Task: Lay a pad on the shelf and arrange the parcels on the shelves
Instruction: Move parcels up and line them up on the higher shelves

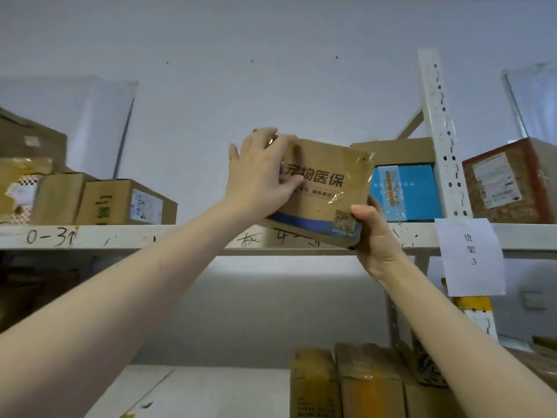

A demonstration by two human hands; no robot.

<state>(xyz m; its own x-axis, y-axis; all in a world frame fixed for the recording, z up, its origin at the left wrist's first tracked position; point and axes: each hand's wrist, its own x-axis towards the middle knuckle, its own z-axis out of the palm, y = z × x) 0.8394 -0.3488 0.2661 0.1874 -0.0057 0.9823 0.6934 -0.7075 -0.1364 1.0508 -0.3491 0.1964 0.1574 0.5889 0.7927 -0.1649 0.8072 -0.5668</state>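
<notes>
Two hands on one parcel (319,188), a brown carton with dark print, a blue band and clear tape, held tilted in front of the upper shelf (180,236), lower edge overlapping that shelf's front beam. Left hand (262,173) clasping the top left corner, fingers curled over the upper edge, thumb on the printed face. Right hand (373,233) pinching the bottom right corner, thumb in front, fingers hidden behind.

On the upper shelf, left of the parcel, four brown boxes: taped box (18,191), plain box (57,197) and labelled box (126,203) in a row at the front, one larger box (30,137) behind. On the same shelf, right of the parcel: one blue box (404,191) with one flat brown box (394,150) on top, then one white post (443,131), then one speckled box (506,182) beyond it. Hanging from the shelf's beam at the post: one paper label (470,254).

Below the upper shelf — one flat white pad (187,393) at the left, and two upright cartons (313,384) (370,384) side by side at its right.
</notes>
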